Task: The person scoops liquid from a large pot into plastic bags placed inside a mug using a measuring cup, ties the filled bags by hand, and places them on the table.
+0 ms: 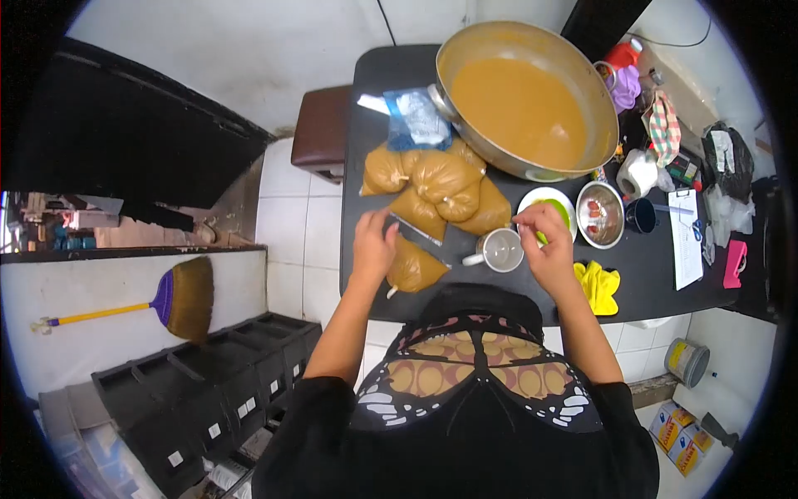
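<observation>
My left hand [373, 247] is closed, its fingertips beside the upper end of a thin clear plastic strip [417, 229]; what it holds is too small to tell. Just right of it lies a tied bag of brown liquid [414, 264]. More filled bags [437, 175] are heaped above. With fingertips pinched together, my right hand [546, 241] hovers over the lower edge of a white plate [527, 202] with a green item [559, 208] on it; anything in the pinch is hidden. Between my hands stands a white mug [502, 250].
A large pot [609, 133] of brown liquid stands at the table's back. Blue-and-clear plastic packaging [418, 119] lies left of it. Rightward are a metal bowl [600, 215], dark mug [641, 216], yellow cloth [597, 287] and clipboard [685, 241]. A brown stool [322, 126] adjoins the table's left side.
</observation>
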A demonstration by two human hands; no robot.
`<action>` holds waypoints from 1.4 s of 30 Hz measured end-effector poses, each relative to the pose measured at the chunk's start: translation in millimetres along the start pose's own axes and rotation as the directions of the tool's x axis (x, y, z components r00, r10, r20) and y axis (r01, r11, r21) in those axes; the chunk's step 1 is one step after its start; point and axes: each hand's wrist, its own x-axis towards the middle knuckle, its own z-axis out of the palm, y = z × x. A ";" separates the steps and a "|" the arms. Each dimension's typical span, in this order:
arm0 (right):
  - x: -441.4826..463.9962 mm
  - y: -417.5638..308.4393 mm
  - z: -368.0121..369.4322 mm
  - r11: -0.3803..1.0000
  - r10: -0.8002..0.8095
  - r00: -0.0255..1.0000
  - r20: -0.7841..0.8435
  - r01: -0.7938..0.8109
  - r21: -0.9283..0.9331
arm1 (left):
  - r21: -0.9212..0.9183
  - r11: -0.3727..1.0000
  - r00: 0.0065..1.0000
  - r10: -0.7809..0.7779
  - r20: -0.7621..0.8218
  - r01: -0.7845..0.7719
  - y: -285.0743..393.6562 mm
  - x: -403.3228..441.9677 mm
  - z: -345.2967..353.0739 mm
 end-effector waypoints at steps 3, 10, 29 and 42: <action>-6.8 -5.3 -6.3 1.000 0.016 1.000 -0.023 -0.016 0.017 | -0.166 0.974 0.985 0.165 0.044 -0.156 14.7 72.4 21.8; -49.2 -1.3 -42.2 0.986 0.132 0.983 -0.124 -0.144 -0.087 | 0.310 0.947 0.963 0.002 0.270 -0.089 -17.4 191.5 115.2; 1.8 18.6 29.4 0.954 0.132 0.950 0.283 -0.199 0.225 | -0.154 0.979 0.983 0.109 -0.145 -0.131 22.9 121.9 64.3; 42.2 -20.9 34.0 0.723 0.008 0.930 0.367 -0.259 0.641 | -0.926 0.308 0.921 -0.379 0.090 0.218 102.1 62.5 -47.5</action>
